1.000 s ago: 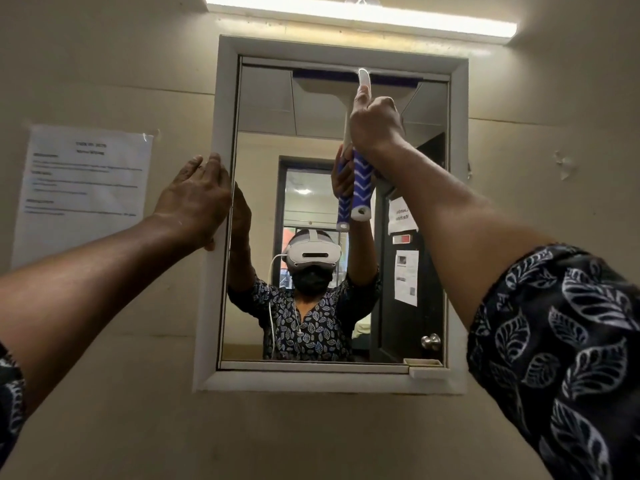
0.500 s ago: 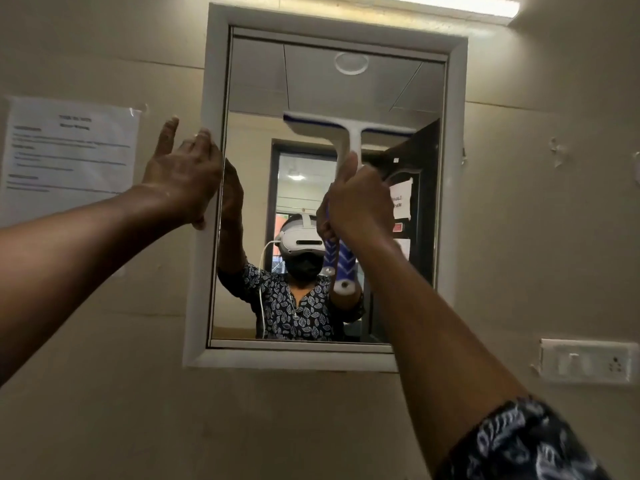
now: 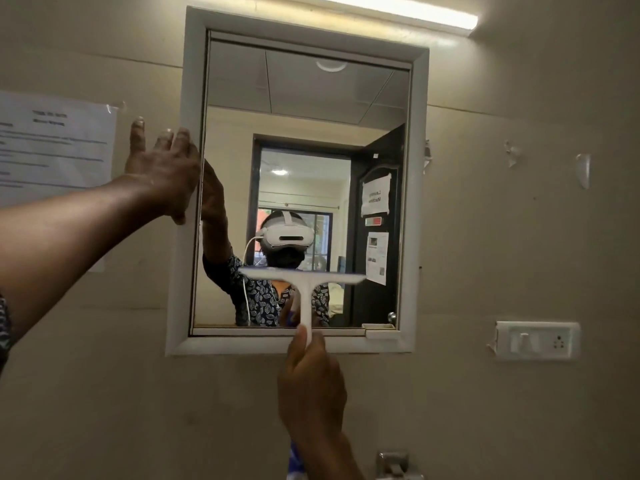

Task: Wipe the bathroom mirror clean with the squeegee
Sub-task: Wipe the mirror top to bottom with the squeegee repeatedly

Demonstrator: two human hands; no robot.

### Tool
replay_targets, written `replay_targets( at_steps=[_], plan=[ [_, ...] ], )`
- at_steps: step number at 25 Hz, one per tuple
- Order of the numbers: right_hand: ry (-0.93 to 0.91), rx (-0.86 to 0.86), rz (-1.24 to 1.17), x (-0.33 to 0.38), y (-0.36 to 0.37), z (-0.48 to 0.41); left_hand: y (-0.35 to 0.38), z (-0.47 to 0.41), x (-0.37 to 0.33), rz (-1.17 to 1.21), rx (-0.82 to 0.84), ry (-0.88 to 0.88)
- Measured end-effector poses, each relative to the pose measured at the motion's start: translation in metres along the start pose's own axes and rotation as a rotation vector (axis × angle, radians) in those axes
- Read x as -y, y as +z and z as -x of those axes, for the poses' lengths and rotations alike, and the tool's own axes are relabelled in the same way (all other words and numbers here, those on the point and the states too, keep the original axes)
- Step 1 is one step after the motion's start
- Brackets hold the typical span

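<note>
A white-framed bathroom mirror (image 3: 417,202) hangs on the beige wall. The white squeegee (image 3: 304,282) lies against the glass with its blade level across the lower part of the mirror. My right hand (image 3: 311,386) grips its handle from below, thumb up along the white stem, just under the mirror's bottom frame. The blue striped end of the handle pokes out beneath my wrist. My left hand (image 3: 162,171) rests on the frame's left edge, fingers straight and pointing up.
A taped paper notice (image 3: 55,147) hangs left of the mirror. A white switch and socket plate (image 3: 538,340) sits on the wall at the lower right. A tube light (image 3: 398,8) glows above the frame. A metal fitting (image 3: 394,462) shows at the bottom.
My right hand has drawn the squeegee down the glass from the top of the mirror to near its bottom edge. My left hand has stayed on the left frame.
</note>
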State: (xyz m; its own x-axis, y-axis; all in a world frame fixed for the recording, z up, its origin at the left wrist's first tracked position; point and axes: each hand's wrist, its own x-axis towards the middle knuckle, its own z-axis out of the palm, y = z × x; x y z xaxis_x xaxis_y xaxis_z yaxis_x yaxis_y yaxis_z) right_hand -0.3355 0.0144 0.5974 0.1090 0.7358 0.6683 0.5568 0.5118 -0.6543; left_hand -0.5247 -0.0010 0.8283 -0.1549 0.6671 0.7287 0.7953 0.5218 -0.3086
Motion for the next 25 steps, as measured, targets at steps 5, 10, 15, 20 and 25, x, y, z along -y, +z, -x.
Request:
replay_targets(
  at_steps=[5,10,15,20,25],
  plan=[
    [0.030,0.004,0.053,-0.006,0.000,0.014,-0.003,-0.003,-0.002,0.006,0.024,-0.015],
    [0.051,0.035,0.066,-0.009,-0.003,0.019,-0.003,-0.004,-0.003,-0.029,0.030,-0.020],
    [0.204,0.034,0.304,-0.021,0.007,0.050,0.001,-0.003,0.000,-0.005,0.030,-0.012],
    [0.136,0.062,0.183,0.006,-0.019,0.036,0.006,0.001,-0.005,-0.075,-0.002,-0.019],
    [-0.182,-0.131,-0.188,0.087,-0.084,-0.103,0.007,0.001,-0.008,-0.158,-0.033,-0.011]
  ],
)
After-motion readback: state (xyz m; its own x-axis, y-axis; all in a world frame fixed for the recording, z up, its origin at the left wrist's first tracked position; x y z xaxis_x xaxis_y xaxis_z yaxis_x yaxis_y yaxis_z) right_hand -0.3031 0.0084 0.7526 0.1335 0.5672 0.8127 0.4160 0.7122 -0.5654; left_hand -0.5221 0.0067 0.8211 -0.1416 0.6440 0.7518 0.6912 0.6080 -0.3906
